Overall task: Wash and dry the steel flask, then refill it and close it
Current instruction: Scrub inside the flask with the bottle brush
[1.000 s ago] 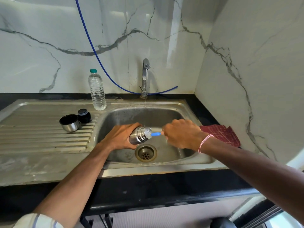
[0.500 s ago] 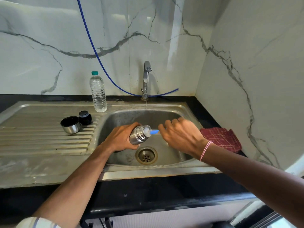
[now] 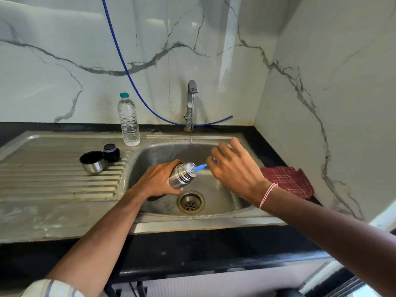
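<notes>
Two grips at work. Head view, the only one.

Left grip [image 3: 159, 181] wraps the lower body of the steel flask [image 3: 182, 175], fingers curled round it. It holds the flask tilted over the sink [image 3: 214, 220], mouth pointing toward the right grip [image 3: 235, 172]. Right grip pinches the far end of the bottle brush [image 3: 201, 167] by its blue handle, other fingers fanned loose; thumb contact hidden. Bristles sit in the flask mouth.

Risks, as judged:
- A light pinch on a wet handle could let the brush slip and drop toward the drain [image 3: 190, 202] below both grips.
- Wet steel held one-handed could twist loose under a hard stroke.
- The tap [image 3: 191, 99], beyond the grips, runs a thin stream that appears to land behind the flask, so no rinse without a shift.

Containers:
- Flask is open; bristles hide the inside.
- Steel cup [image 3: 93, 162], well left of the left grip, stands open side up; interior dark, contents unclear.
- Black stopper [image 3: 111, 152] is right against the cup.
- Water bottle [image 3: 128, 121], capped, looks filled with clear water; probably the refill.

Red cloth [image 3: 288, 181] lies on the counter [image 3: 267, 146], just right of the right grip.
</notes>
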